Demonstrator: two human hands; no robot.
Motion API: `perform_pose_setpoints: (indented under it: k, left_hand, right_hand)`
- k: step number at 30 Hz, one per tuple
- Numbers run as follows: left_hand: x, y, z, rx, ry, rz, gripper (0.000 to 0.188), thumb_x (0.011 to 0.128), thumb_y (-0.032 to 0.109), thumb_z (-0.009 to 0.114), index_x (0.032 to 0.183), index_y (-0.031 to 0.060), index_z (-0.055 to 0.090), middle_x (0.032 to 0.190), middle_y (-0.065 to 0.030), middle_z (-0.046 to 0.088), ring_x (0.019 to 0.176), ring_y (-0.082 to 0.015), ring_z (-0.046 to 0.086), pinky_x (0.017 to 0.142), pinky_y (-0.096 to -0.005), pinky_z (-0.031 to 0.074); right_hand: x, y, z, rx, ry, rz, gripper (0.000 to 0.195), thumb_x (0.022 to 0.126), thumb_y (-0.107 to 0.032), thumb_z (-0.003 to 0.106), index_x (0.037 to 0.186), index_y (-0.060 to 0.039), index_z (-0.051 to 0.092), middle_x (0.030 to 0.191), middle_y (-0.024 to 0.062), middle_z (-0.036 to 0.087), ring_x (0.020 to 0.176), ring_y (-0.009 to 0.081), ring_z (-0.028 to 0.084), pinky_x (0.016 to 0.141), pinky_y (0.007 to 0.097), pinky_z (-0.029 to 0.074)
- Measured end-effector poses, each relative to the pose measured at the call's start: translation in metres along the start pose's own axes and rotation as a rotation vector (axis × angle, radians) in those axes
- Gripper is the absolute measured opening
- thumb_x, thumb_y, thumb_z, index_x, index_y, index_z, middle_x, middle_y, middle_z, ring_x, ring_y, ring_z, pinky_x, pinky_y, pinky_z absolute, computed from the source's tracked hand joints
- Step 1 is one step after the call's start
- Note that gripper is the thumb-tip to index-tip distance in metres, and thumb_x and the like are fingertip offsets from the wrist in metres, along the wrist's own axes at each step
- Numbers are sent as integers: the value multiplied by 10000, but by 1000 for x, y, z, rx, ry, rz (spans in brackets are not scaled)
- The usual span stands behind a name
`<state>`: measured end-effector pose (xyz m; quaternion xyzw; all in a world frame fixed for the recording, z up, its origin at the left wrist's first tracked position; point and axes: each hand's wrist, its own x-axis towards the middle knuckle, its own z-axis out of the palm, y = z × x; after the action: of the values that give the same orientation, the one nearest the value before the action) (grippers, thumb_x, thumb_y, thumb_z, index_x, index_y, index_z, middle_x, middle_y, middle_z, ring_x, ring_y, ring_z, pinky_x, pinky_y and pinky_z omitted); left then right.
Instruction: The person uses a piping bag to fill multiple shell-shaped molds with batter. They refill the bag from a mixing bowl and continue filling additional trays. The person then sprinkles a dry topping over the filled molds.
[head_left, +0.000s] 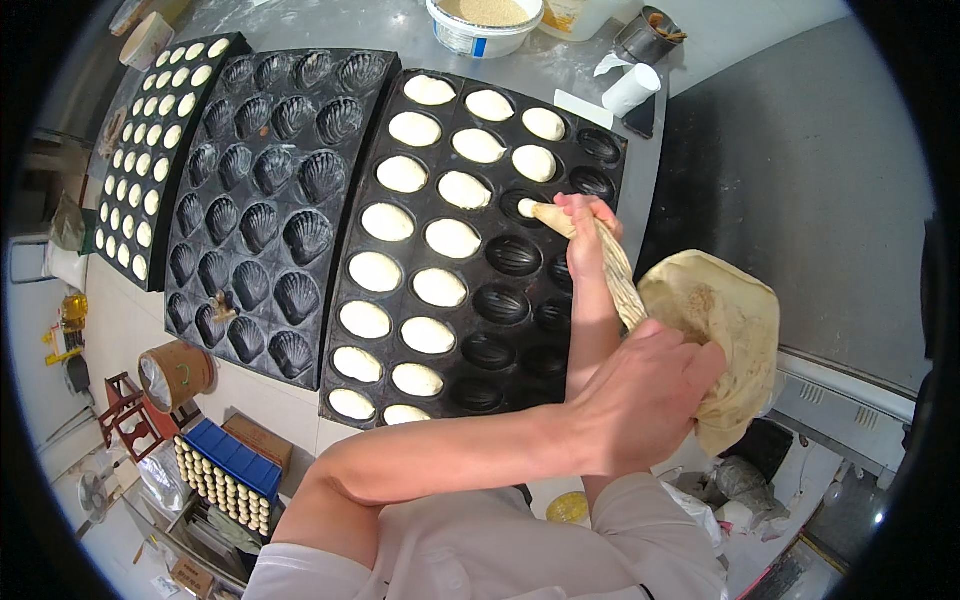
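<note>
A cloth piping bag (619, 270) slants across the right side of the black mould tray (442, 300). Near its tip, my right hand (591, 225) is closed around the narrow end, and pale batter (527, 208) shows at the tip over a ridged oval cavity. Crossing over my right forearm, my left arm reaches to the bag's upper part, where my left hand (649, 386) grips the twisted cloth. The bag's wide, stained open end (720, 322) hangs out to the right. Pale batter fills the tray's left two columns and the far two cavities of the third; other visible cavities are dark.
Left of the tray stands a shell-mould tray (255, 217) with empty cavities, then a tray of small filled ovals (142, 150). A white tub of crumbs (487, 26), a metal canister (649, 36) and a white cup (631, 90) stand along the table's back.
</note>
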<state>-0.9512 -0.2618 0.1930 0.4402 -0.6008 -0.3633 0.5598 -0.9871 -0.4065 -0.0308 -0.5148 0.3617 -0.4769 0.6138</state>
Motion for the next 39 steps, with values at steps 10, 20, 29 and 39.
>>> perform_pose_setpoints:
  k: [10, 20, 29, 39]
  left_hand:
    - [-12, 5, 0, -3, 67, 64, 358, 623, 17, 708, 917, 29, 504, 792, -85, 540, 770, -287, 524, 744, -375, 386]
    - [-13, 11, 6, -63, 102, 120, 281, 662, 20, 646, 900, 20, 496, 756, -93, 523, 746, -291, 516, 730, -374, 398]
    - [-29, 92, -1, -148, 104, 208, 193, 724, 89, 607, 887, 38, 518, 797, -86, 537, 790, -275, 535, 747, -362, 414]
    - [-57, 35, -12, -157, 252, 8, 301, 690, 43, 692, 937, 37, 521, 809, -97, 565, 775, -289, 545, 746, -376, 413]
  right_hand:
    - [-1, 2, 36, -409, 264, -47, 457, 985, -265, 601, 601, -34, 515, 545, 47, 553, 524, 121, 563, 559, 275, 488]
    - [15, -25, 55, 138, 266, 15, 407, 981, -311, 615, 674, -97, 457, 544, -3, 412, 518, 139, 460, 626, 353, 479]
    - [-30, -78, 67, 381, -128, 29, 324, 1005, -159, 564, 724, -128, 405, 637, -2, 422, 609, 136, 480, 715, 379, 509]
    - [-53, 2, 61, -7, 18, 187, 375, 992, -159, 592, 672, -123, 400, 558, -2, 416, 498, 89, 413, 536, 287, 468]
